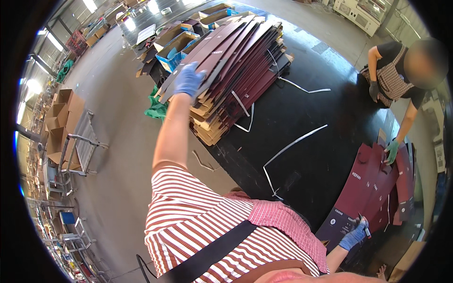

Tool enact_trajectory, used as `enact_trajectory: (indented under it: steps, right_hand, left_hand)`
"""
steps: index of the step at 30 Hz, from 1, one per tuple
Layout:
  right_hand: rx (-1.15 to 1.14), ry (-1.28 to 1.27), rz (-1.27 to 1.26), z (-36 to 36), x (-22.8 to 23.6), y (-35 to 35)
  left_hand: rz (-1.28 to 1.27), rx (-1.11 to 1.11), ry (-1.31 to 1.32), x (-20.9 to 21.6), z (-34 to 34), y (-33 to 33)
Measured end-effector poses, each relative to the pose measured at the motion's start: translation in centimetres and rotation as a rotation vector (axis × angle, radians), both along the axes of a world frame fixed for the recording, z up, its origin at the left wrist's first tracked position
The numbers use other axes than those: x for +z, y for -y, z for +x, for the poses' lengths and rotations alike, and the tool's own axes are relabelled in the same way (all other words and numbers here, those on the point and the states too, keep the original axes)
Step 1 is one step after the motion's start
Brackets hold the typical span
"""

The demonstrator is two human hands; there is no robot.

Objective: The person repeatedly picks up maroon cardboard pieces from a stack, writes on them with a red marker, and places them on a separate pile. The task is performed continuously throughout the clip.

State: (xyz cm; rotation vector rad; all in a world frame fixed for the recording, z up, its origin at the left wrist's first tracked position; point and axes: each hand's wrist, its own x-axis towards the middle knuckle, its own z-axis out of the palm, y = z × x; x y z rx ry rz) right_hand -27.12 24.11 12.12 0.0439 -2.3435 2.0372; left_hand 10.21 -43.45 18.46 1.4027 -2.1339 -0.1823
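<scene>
My left hand (188, 80), in a blue glove, reaches to a tall, leaning stack of flattened maroon cartons (236, 56) at the table's far left. It lies against the near left edge of the upper cartons, fingers stretched out and apart; I see no grip. Low on the right, my right hand (353, 237), also blue-gloved, closes around a slim dark tool (367, 230) with a pale part. Its exact kind is too small to make out. That hand is over the near end of more flat maroon cartons (363, 181), spread at the table's right side.
A co-worker's green-gloved hand (392, 152) touches the right-hand cartons. Loose white straps (295, 142) lie across the black table (302, 113). Blue-edged open boxes (170, 59) stand behind the tall stack. On the floor at left is a metal cart (85, 141) beside brown cardboard boxes (59, 127).
</scene>
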Motion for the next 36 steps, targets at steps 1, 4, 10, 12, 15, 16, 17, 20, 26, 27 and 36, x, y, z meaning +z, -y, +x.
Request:
enact_trajectory:
  steps: [1, 4, 10, 12, 15, 16, 17, 20, 26, 27, 36]
  right_hand:
    - [0.097, 0.025, -0.044, 0.0, -0.4, 1.2]
    - [0.226, 0.035, -0.091, 1.6, 0.5, 6.9]
    - [0.335, 0.045, -0.084, 2.8, -0.1, 11.8]
    - [0.392, 0.073, -0.125, 2.7, -0.5, 11.8]
    - [0.361, 0.086, -0.071, 3.7, -0.3, 12.5]
    - [0.342, 0.096, -0.071, 4.2, -0.1, 12.5]
    - [0.339, 0.105, -0.073, 4.4, -0.1, 12.7]
    - [0.345, 0.121, -0.081, 4.9, 0.0, 12.9]
    - [0.379, 0.127, -0.078, 5.7, 0.1, 13.0]
    - [0.378, 0.133, -0.089, 5.8, 0.0, 12.9]
    - [0.417, 0.149, -0.101, 6.7, -0.4, 13.4]
  left_hand:
    - [0.135, 0.075, 0.074, 0.2, 2.4, 1.2]
    - [0.563, 0.092, 0.286, -0.7, 8.0, 4.0]
    - [0.706, -0.03, 0.167, -4.0, 9.6, 5.7]
    - [0.725, -0.09, 0.09, -5.0, 10.6, 6.1]
    - [0.617, -0.074, 0.268, -4.8, 10.3, 6.2]
    - [0.569, -0.061, 0.34, -3.6, 9.0, 5.4]
    - [0.558, -0.056, 0.371, -3.1, 8.6, 5.2]
    - [0.531, -0.05, 0.451, -2.2, 7.6, 4.8]
    - [0.432, -0.04, 0.559, -2.9, 7.2, 6.2]
    - [0.401, -0.056, 0.553, -2.9, 7.2, 6.4]
    - [0.328, -0.045, 0.502, -4.5, 7.5, 7.3]
